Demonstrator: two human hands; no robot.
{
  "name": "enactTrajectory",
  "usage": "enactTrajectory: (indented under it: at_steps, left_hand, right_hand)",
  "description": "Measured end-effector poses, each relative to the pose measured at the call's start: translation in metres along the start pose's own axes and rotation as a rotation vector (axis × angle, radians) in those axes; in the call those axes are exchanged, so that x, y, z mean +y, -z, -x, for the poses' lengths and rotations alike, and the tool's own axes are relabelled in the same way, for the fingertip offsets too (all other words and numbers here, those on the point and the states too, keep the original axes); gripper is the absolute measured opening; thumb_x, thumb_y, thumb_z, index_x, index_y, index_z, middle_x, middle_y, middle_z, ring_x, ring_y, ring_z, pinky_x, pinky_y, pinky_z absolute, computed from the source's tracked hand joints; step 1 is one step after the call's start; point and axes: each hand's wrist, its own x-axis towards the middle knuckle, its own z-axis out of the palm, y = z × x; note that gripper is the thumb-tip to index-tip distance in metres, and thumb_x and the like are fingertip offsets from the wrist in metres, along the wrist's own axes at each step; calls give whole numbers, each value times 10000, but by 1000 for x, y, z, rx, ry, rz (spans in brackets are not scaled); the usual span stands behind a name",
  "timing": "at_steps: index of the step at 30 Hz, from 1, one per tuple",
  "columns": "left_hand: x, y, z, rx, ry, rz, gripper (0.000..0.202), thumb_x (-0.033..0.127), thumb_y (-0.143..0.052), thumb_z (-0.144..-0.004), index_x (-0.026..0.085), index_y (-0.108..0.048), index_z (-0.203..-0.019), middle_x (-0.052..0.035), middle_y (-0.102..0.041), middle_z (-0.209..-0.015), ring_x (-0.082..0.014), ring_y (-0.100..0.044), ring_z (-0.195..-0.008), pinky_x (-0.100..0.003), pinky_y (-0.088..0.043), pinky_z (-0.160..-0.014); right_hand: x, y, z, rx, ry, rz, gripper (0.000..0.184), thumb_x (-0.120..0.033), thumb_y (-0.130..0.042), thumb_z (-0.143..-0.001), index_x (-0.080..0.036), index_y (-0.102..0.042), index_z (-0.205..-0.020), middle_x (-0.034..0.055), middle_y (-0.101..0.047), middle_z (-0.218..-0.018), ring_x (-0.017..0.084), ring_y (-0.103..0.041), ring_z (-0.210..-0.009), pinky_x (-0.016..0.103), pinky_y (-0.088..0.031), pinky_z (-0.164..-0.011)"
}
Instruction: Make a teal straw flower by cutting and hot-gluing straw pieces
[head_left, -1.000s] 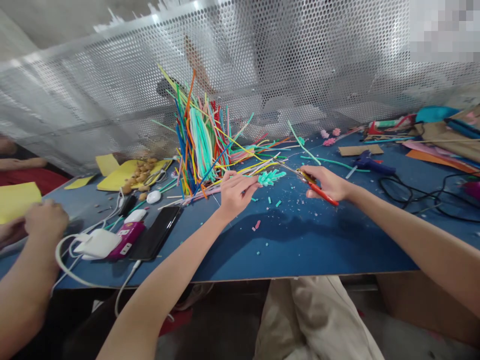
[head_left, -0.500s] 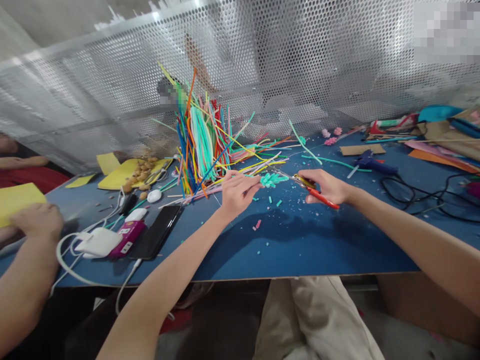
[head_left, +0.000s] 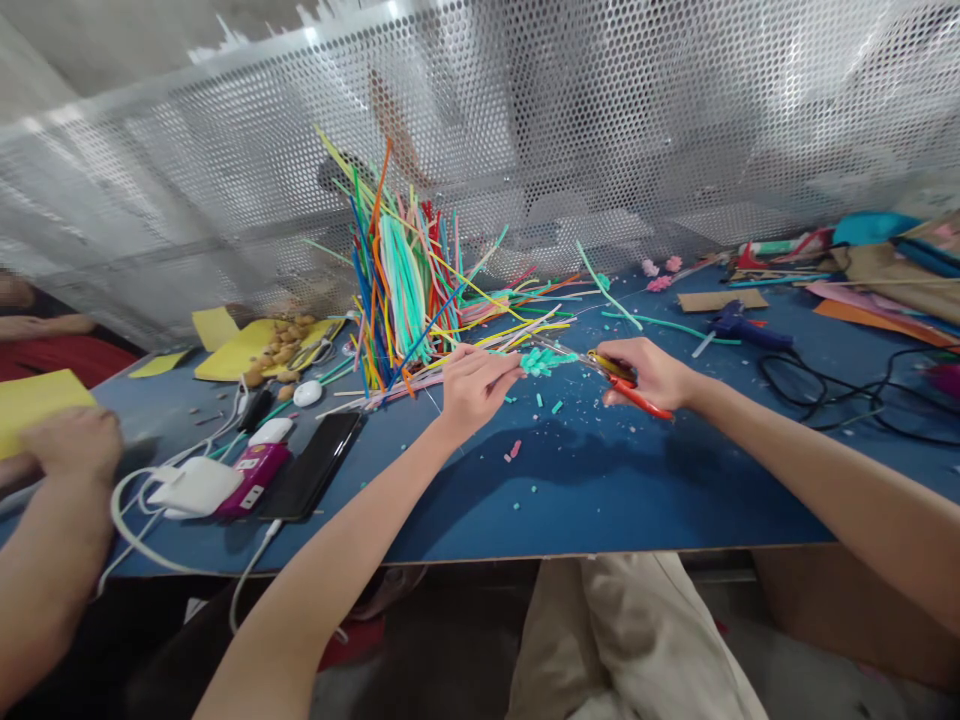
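My left hand is closed in a pinch on a small teal pipe-cleaner piece, held just above the blue table. My right hand grips red-handled scissors, whose blades point left and reach the teal piece. Small teal and pink cuttings lie scattered on the table below both hands. A tall bundle of coloured pipe cleaners leans behind my left hand.
A black phone, a pink device and a white charger lie at the left. Another person's hand rests at the far left by yellow sheets. A blue glue gun, black cables and paper scraps sit right. A perforated metal screen backs the table.
My right hand with the scissors has moved a little left, bringing the blades up to the teal piece. The other person's hand at the left has shifted slightly.
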Motion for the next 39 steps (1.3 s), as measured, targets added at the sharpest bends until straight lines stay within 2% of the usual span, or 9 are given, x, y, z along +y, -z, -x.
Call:
enactTrajectory:
  at_steps: [8,17,26,30,35,39]
  left_hand:
    - [0,0,0,17,-6,5,276,387,-596,-992,202,-765,-875,-8,-761,-698,-111,-669,-604,-305,-441,-702]
    - [6,1,-4,66,-71,62,179,303,-626,-976,194,-756,-920,7,-741,-653,-99,-645,-562,-283,-434,-677]
    - [7,1,-3,49,-41,33,222,340,-607,-982,202,-757,-895,15,-737,-643,-95,-649,-554,-280,-449,-672]
    - [5,0,-1,36,-23,35,200,335,-621,-977,206,-761,-917,7,-755,-673,-101,-654,-559,-293,-461,-692]
    - [1,0,0,48,-52,-22,208,343,-629,-977,211,-776,-911,-6,-774,-733,-109,-680,-610,-291,-453,-679]
    - [-1,0,0,25,-118,-46,138,306,-687,-944,254,-778,-1034,7,-800,-860,-107,-718,-710,-283,-453,-715]
  right_hand:
    - [0,-1,-1,6,17,17,502,-600,-717,-816,-220,-402,-725,-54,-420,-672,100,-279,-608,280,-237,-578]
    - [-5,-1,-1,48,-2,106,466,-492,-740,-816,-232,-367,-713,-48,-406,-677,110,-282,-617,299,-256,-581]
    - [-5,-5,-2,115,17,182,492,-500,-736,-823,-240,-334,-706,-41,-397,-674,116,-315,-596,312,-291,-579]
    - [-3,-6,0,185,-2,204,525,-544,-679,-860,-237,-308,-653,-50,-369,-602,108,-294,-554,308,-271,-553]
    - [2,-5,-2,269,-92,264,546,-638,-624,-852,-236,-328,-631,-43,-381,-578,113,-330,-550,299,-291,-562]
    - [6,-3,-7,322,-351,477,535,-668,-598,-831,-224,-378,-628,-3,-495,-602,131,-398,-570,297,-284,-575]
